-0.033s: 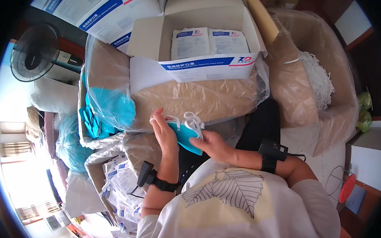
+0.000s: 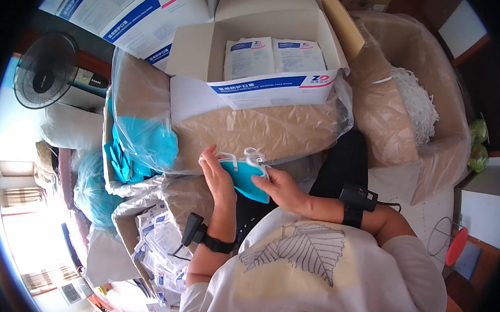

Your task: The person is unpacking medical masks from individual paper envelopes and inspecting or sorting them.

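A turquoise face mask (image 2: 246, 180) with white straps is held between my two hands, above my lap. My left hand (image 2: 217, 176) has the mask's left end, with a white strap looped at its fingers. My right hand (image 2: 282, 189) grips the right end, thumb on the turquoise face. White strap loops (image 2: 255, 154) stick up over the mask's top edge. Parts of the fingers are hidden behind the mask.
Ahead stands an open white carton (image 2: 270, 96) with white packets (image 2: 249, 59). At left, a plastic-lined box holds turquoise masks (image 2: 143, 145); below it, another holds loose packets (image 2: 163, 247). White straps (image 2: 414, 105) fill a box at right. A fan (image 2: 45, 69) stands far left.
The mask is tilted slightly, and more of its turquoise face shows. Its strap loops have shifted a little. Both hands stay almost where they were.
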The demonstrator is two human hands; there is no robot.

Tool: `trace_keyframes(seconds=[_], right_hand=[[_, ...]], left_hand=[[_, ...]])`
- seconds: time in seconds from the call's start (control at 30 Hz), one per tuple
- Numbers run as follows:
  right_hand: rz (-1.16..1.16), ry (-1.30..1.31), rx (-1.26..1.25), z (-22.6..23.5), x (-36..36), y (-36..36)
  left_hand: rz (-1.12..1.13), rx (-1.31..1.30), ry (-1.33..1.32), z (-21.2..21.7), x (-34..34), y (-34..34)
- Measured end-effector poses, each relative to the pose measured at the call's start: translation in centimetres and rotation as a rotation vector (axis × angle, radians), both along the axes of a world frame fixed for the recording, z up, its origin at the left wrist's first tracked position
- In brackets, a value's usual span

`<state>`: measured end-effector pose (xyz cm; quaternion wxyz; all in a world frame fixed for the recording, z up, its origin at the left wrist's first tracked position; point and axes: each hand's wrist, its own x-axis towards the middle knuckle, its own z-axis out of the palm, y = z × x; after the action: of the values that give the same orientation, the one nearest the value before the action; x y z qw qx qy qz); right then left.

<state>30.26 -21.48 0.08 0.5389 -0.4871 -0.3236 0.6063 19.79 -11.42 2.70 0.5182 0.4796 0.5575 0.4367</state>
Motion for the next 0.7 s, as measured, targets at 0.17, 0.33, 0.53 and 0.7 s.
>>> trace_keyframes(seconds=[0.17, 0.33, 0.53, 0.7], right_hand=[[-0.292, 0.070, -0.011, -0.4, 0.7, 0.3], [-0.321, -0.062, -0.022, -0.9, 2.3, 0.1], [-0.258, -0.287, 0.093, -0.4, 3.7, 0.4], [-0.184, -0.224, 0.109, 1.4, 2.5, 0.2]], left_hand=[[-0.133, -0.194, -0.194, -1.6, -0.4, -2.5], [-0.188, -0.382, -0.315, -2.2, -1.4, -3.2], [-0.164, 0.402, 0.268, 0.8, -2.1, -3.9], [-0.601, 0.496, 0.670, 2.8, 0.9, -3.6]])
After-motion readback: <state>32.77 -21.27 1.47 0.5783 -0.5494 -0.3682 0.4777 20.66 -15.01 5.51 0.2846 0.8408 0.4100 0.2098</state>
